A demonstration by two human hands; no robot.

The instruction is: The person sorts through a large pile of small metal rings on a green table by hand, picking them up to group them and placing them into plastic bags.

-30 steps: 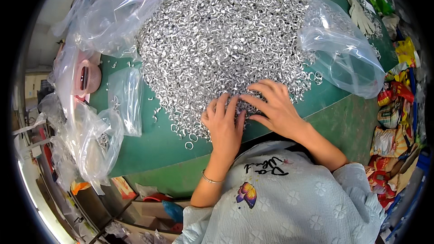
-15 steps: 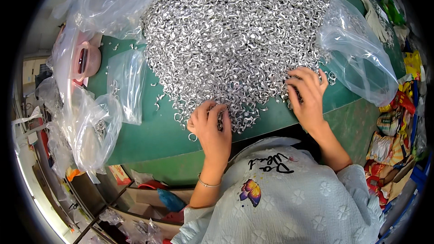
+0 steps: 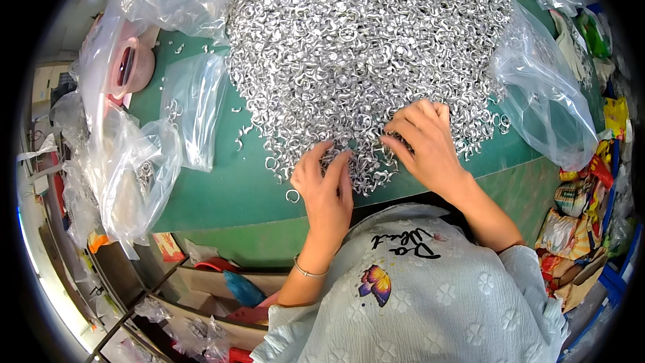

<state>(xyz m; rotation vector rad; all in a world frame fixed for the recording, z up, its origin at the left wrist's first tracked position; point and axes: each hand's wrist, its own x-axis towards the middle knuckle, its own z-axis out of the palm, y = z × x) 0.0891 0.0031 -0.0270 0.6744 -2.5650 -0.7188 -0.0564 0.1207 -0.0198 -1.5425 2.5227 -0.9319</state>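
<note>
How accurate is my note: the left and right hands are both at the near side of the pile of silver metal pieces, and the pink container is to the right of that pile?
One side is wrong: the head view shows the pink container left of the pile of silver metal pieces. The left hand and right hand are at its near side.

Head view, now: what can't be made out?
All in the head view:
Left hand: anything held is hidden by its own fingers.
Right hand: palm hidden by its back.
Metal pile: far end cut off by top edge.
Pink container: inside too dark and small to tell.
</note>
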